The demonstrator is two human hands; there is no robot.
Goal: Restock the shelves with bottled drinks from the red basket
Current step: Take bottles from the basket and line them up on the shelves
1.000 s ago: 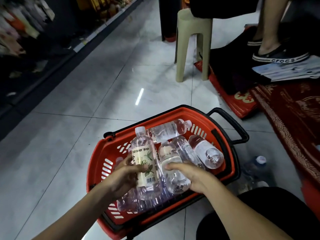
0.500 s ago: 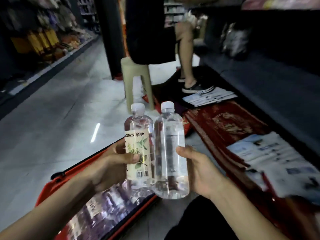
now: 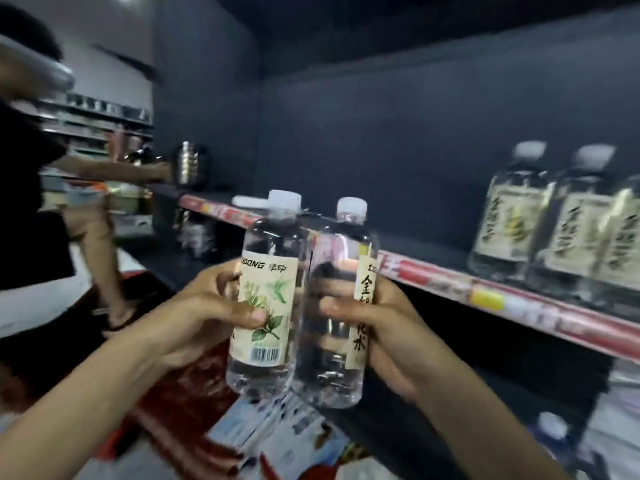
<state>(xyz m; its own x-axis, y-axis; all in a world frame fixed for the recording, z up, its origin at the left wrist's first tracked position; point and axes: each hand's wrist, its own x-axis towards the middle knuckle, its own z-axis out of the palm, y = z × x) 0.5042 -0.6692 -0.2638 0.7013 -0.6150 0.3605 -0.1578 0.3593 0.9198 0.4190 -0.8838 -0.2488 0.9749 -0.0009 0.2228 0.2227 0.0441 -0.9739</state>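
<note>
Mid-carry toward the shelf (image 3: 485, 296), the left hand (image 3: 207, 306) and right hand (image 3: 384, 327) each clasp an upright bottle, the left bottle (image 3: 266, 292) touching the right bottle (image 3: 341, 299), so the next move is probably standing both beside the shelved bottles (image 3: 554, 220).

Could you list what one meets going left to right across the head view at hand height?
Left hand → leaf-label bottle → second bottle → right hand → shelf edge strip → shelved bottles.

shelf (image 3: 433, 268): dark, red price strip | on it: labelled bottles (image 3: 547, 216) upright, right end
</note>
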